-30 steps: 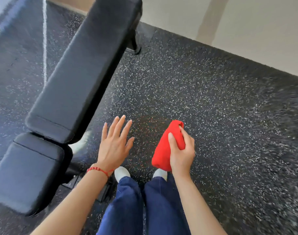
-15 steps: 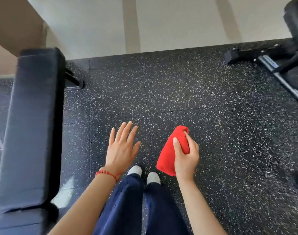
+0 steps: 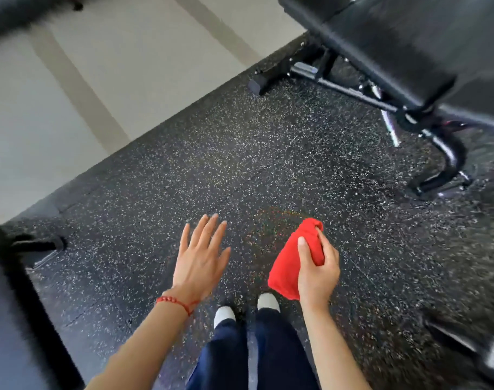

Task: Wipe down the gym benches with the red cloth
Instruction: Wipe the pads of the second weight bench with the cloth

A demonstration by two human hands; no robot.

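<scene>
My right hand [image 3: 317, 273] grips a bunched red cloth [image 3: 292, 260], held in the air over the floor in front of my feet. My left hand [image 3: 200, 257] hovers beside it, palm down, fingers spread, holding nothing; a red bead bracelet circles its wrist. A black padded gym bench [image 3: 403, 43] on a black metal frame [image 3: 352, 91] fills the upper right, well beyond both hands. The edge of another black bench [image 3: 4, 319] shows at the lower left.
Black speckled rubber flooring [image 3: 240, 170] lies under me, meeting a pale floor [image 3: 99, 80] at the upper left. A bench foot [image 3: 37, 244] sticks out at the left. More dark equipment [image 3: 465, 344] sits at the lower right. My shoes and blue trousers are below.
The view has swung to the right: the left bench has slid almost out of frame and the right bench has come in large. Both hands keep their pose, cloth still held.
</scene>
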